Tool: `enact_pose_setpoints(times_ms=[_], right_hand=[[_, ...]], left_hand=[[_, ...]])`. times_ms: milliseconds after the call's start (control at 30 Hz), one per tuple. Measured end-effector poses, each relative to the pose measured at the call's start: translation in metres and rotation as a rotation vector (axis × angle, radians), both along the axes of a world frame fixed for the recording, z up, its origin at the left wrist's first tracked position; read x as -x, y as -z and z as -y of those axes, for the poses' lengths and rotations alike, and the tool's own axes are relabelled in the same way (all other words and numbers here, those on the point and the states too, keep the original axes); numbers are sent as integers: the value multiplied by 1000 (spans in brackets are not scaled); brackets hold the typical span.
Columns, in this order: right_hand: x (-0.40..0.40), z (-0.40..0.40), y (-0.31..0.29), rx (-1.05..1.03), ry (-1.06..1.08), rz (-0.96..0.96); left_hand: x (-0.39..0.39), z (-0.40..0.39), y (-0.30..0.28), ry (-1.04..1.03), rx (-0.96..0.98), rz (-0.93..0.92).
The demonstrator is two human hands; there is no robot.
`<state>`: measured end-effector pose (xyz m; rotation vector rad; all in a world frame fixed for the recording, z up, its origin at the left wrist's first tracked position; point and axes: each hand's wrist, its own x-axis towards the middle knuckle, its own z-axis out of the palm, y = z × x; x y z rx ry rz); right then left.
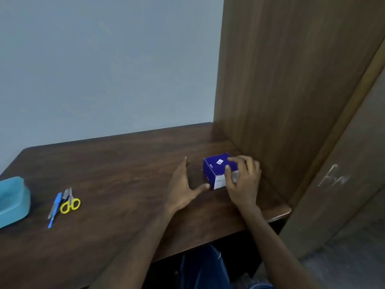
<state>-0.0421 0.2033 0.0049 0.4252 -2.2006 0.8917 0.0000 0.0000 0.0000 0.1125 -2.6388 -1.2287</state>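
Head view, right hand (244,182) gripping closed blue box (214,168)

box (215,170) on table (116,163) between hands, scissors (70,202) far left, tub (12,201) beyond

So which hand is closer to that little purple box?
Right. The right hand grips the purple box from its right side, fingers over the top. The left hand is open to the box's left, thumb reaching toward its near corner.

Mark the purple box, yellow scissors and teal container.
purple box (214,170): head view, purple face beside the sticker.
yellow scissors (70,206): head view, where the handle loops join.
teal container (18,211): head view, outer side wall.
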Motion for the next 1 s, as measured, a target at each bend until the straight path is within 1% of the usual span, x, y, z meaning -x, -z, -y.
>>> enact_pose_setpoints(times_ms=[100,167,267,367,467,700,833,867,933,1000], right_hand=[[12,-17,7,228,66,214],[19,-21,13,304,18,323],[28,-24,17,317,-68,472],[32,-27,24,278,-103,557],[32,-27,26,271,-129,550],[34,-29,25,432,-165,486],[27,-30,20,472,-169,392],[25,-31,19,488,-210,379],[21,-31,18,582,-366,393],[20,-30,18,680,-524,479]], left_hand=[[19,-18,-2,63,-84,92],[29,-25,2,105,-132,100],[37,-30,10,123,-112,67],[39,-30,14,117,-86,31],[38,-28,17,129,-84,-5],[38,-27,18,115,-33,-41],[38,-30,18,115,-36,-67],[38,-30,17,116,-33,-69],[37,-29,17,112,-45,-58],[37,-29,17,107,-55,-68]])
